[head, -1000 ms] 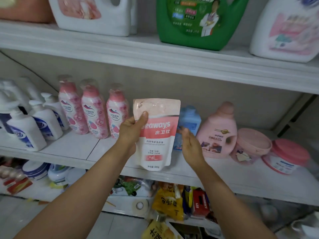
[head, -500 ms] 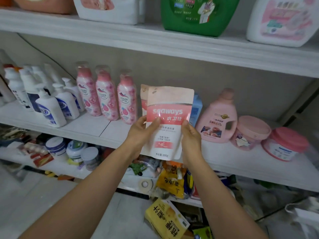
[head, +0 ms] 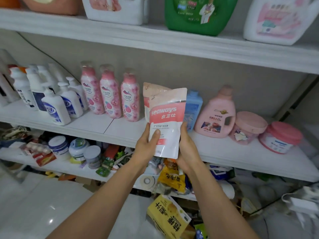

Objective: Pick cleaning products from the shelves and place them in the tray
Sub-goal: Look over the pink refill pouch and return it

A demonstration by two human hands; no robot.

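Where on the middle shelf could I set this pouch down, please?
The middle shelf is bare in front of the three pink floral bottles, between the white pump bottles and the held pouch. A bare strip also runs before the pink jug and the tubs. Its left end and the lower shelf are crowded.

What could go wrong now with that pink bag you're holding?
The soft pouch is gripped only by its lower half, between the left hand and the right hand, so it might flop over or slip down toward the yellow box below. The blue bottle stands close behind it; a careless swing could knock that over.
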